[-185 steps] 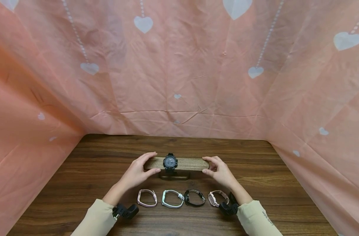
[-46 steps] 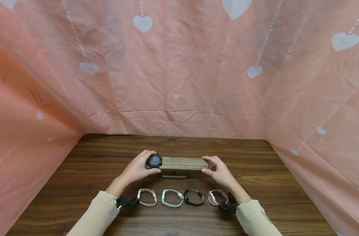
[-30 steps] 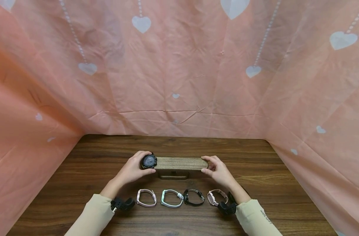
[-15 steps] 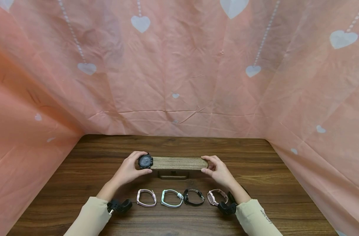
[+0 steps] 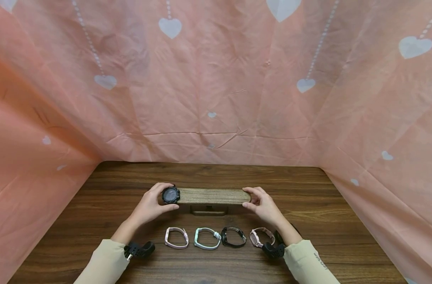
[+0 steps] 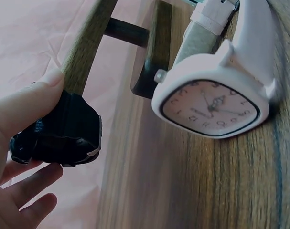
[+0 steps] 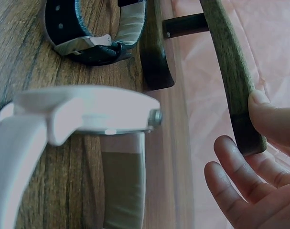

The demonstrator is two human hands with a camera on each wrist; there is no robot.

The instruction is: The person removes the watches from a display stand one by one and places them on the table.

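Note:
A black sports watch (image 5: 171, 195) sits at the left end of the wooden bar (image 5: 214, 196) of a watch stand, face up. My left hand (image 5: 148, 206) pinches that watch, thumb on the near side and fingers on the far side. In the left wrist view the bar runs into the watch's loop (image 6: 68, 129); whether the bar's tip is still inside it is hidden. My right hand (image 5: 267, 207) grips the bar's right end, thumb in front and fingers behind. Under the bar stands the stand's base (image 5: 208, 213).
On the wooden table (image 5: 294, 181), nearer me, several watches lie on their sides in a row: a pale pink one (image 5: 176, 247), a mint one (image 5: 206, 248), a black one (image 5: 233, 246) and another pink one (image 5: 254, 238). A pink curtain (image 5: 216, 79) surrounds the table.
My left hand has slid the black watch leftward along the bar, from left of the middle to its left end. My right hand keeps its grip on the right end.

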